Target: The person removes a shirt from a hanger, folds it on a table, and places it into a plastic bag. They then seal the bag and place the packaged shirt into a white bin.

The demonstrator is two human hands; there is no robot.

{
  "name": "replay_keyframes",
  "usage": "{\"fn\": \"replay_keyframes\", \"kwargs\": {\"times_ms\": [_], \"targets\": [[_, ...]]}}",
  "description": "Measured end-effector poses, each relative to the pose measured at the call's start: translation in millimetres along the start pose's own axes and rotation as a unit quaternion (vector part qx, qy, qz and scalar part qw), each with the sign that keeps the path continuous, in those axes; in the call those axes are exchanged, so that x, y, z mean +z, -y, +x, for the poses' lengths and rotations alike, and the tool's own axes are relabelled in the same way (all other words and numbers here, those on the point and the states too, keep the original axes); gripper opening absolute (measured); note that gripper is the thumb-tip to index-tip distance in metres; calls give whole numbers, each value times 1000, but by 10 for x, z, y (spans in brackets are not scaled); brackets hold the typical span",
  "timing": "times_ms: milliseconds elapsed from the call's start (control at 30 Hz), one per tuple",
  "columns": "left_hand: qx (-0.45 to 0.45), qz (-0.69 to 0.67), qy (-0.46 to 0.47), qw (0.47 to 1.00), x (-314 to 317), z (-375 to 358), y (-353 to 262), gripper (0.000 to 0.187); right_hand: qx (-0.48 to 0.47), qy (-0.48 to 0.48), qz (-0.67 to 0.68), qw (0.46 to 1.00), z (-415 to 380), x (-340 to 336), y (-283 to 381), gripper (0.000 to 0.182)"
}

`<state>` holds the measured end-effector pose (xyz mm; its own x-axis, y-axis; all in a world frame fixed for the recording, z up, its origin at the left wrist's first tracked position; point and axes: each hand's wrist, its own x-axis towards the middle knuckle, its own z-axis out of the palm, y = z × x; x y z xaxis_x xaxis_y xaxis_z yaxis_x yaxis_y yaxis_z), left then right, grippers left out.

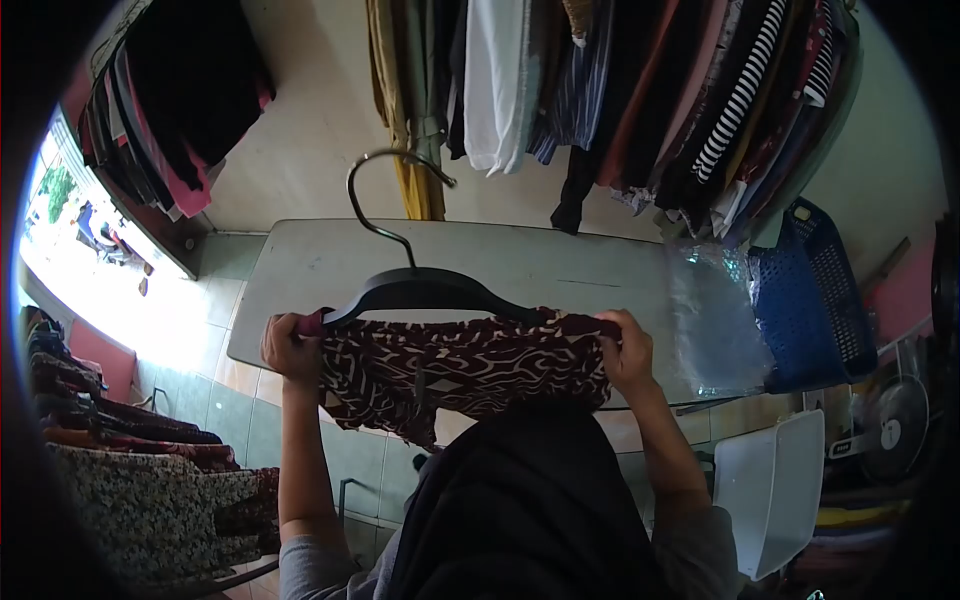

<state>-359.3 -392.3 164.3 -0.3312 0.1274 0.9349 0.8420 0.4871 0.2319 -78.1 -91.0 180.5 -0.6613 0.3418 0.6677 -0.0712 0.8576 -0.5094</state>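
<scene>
The garment is above the table's near edge. The left hand and right hand pinch its opposite upper corners, apparently keeping the top edge spread along the hanger.

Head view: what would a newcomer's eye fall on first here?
First, the maroon patterned garment at centre, held between the left hand and right hand, with a black hanger at its top edge. Next, the glaring bright opening at far left. Then the blue basket at the right end of the grey table.
</scene>
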Motion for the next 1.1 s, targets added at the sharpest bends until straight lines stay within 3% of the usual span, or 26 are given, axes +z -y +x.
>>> {"fn": "replay_keyframes", "kwargs": {"times_ms": [100,233,467,667,833,1033,1100], "targets": [[52,-26,29,998,429,35,38,24,45,-10,-29,998,98,25,-288,18],[78,-46,140,986,1092,-193,220,36,122,13,-86,989,-11,342,-797,16],[10,-81,302,950,1952,-691,421,30,247,51,-130,959,-346,995,-1421,17],[-54,-68,462,883,2364,-1059,615,30,318,91,-162,930,-550,1352,-1719,19],[-76,-57,518,850,2619,-1181,736,29,361,128,-200,902,-567,1551,-1946,21],[-73,-46,513,854,3323,-726,772,30,333,98,-247,905,176,1650,-2531,28],[-115,11,557,822,3545,-568,756,30,328,87,-254,906,426,1706,-2670,27]]}}
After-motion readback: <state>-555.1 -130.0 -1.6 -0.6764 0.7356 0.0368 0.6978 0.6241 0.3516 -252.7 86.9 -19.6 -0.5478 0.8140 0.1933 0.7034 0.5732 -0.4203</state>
